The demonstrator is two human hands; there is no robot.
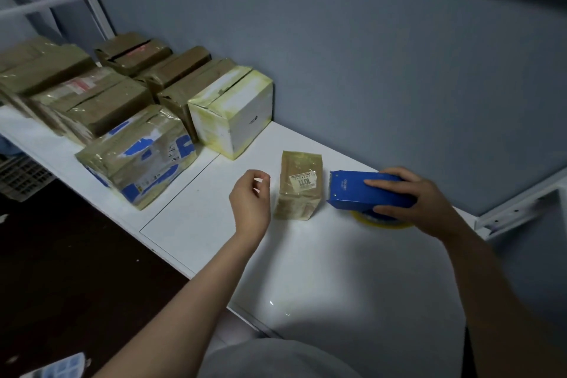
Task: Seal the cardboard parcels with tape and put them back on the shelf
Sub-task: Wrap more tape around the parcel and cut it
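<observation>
A small brown cardboard parcel [299, 186] with a white "1011" label lies on the white shelf [322, 270], wrapped in clear tape. Just left of it hovers my left hand [250, 198], fingers loosely curled, holding nothing and apart from the parcel. On the right, my right hand [414, 201] grips a blue tape dispenser [357, 189] from above; its toothed end points at the parcel, a small gap away. A yellowish tape roll [380, 221] shows beneath the dispenser.
Several taped parcels stand along the shelf's left part: a white-yellow box [233, 113], a brown one with blue print [138, 156], and more brown ones [92, 101] behind. A grey wall runs behind. A white bracket [515, 212] sits at the right.
</observation>
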